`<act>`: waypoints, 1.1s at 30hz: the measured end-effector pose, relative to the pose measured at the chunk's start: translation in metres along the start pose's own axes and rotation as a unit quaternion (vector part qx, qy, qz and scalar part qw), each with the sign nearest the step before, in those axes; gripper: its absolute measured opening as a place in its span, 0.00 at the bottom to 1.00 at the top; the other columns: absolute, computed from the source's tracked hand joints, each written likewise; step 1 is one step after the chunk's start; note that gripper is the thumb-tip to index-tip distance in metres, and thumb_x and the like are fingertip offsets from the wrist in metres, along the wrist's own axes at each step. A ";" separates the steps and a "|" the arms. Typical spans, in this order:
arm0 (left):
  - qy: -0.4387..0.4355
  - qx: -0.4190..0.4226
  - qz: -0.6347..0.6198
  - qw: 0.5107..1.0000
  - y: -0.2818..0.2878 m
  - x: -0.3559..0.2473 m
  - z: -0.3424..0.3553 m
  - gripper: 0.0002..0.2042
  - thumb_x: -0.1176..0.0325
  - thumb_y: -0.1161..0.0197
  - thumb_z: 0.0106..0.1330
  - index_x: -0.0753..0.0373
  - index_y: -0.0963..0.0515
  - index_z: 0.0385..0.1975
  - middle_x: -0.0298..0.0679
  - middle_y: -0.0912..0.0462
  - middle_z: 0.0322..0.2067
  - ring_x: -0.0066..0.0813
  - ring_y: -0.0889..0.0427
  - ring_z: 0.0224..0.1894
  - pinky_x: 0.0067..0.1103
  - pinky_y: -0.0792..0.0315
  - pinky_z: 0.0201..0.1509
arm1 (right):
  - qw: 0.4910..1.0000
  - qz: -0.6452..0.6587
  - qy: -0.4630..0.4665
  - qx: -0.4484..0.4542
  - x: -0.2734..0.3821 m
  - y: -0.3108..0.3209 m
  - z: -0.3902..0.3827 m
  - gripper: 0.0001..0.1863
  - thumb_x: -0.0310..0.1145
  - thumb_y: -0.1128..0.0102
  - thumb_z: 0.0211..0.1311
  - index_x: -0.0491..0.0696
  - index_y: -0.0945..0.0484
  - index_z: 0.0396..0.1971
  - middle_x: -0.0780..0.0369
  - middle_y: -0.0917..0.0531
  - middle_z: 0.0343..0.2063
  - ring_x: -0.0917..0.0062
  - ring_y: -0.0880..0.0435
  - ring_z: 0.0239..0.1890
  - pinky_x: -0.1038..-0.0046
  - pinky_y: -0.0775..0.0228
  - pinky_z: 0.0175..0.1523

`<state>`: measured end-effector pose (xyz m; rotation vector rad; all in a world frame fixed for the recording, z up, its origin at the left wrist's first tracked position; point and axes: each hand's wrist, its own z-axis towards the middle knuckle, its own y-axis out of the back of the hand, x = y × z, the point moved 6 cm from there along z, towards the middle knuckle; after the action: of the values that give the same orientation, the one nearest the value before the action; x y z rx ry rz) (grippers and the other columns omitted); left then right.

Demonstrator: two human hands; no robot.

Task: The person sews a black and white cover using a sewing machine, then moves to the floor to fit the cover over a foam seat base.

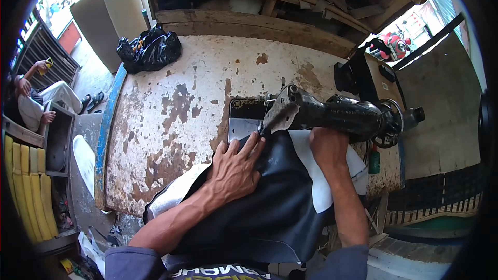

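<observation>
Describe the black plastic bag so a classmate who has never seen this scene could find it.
Start at the big worktable with the peeling whitish top and follow its blue left edge to the far corner. A black plastic bag sits there. Unlike the broad black sheet under the left hand, it is crumpled into a bunch, with bits of orange showing.
</observation>
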<state>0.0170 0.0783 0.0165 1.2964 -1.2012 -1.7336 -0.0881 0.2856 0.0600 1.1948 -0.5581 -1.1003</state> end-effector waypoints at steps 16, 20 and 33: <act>-0.057 -0.004 -0.037 0.998 -0.002 0.000 0.013 0.39 0.58 0.35 0.57 0.57 0.29 0.74 0.51 0.36 0.76 0.46 0.24 0.61 0.42 0.33 0.61 | 0.496 0.863 -0.030 0.088 0.036 -0.075 0.067 0.20 0.35 0.45 0.77 0.48 0.24 0.64 0.60 0.17 0.58 0.76 0.19 0.60 0.69 0.27 0.66; -0.044 -0.012 -0.013 0.999 -0.002 0.009 0.002 0.39 0.58 0.35 0.57 0.57 0.29 0.74 0.49 0.35 0.77 0.45 0.23 0.57 0.42 0.33 0.59 | 0.699 0.715 -0.009 0.014 0.049 -0.089 0.067 0.18 0.44 0.43 0.78 0.53 0.23 0.61 0.62 0.18 0.59 0.79 0.18 0.53 0.70 0.23 0.58; -0.028 -0.023 -0.003 0.999 -0.005 0.009 -0.002 0.41 0.58 0.36 0.55 0.54 0.31 0.76 0.44 0.35 0.77 0.44 0.23 0.53 0.42 0.34 0.56 | 0.847 0.460 -0.146 0.225 0.045 0.061 -0.012 0.11 0.40 0.32 0.71 0.50 0.08 0.42 0.56 0.09 0.36 0.75 0.09 0.46 0.71 0.23 0.58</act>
<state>0.0161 0.0713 0.0083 1.2332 -1.1820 -1.8022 -0.0368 0.2489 0.1041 0.9392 -1.5047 -0.3031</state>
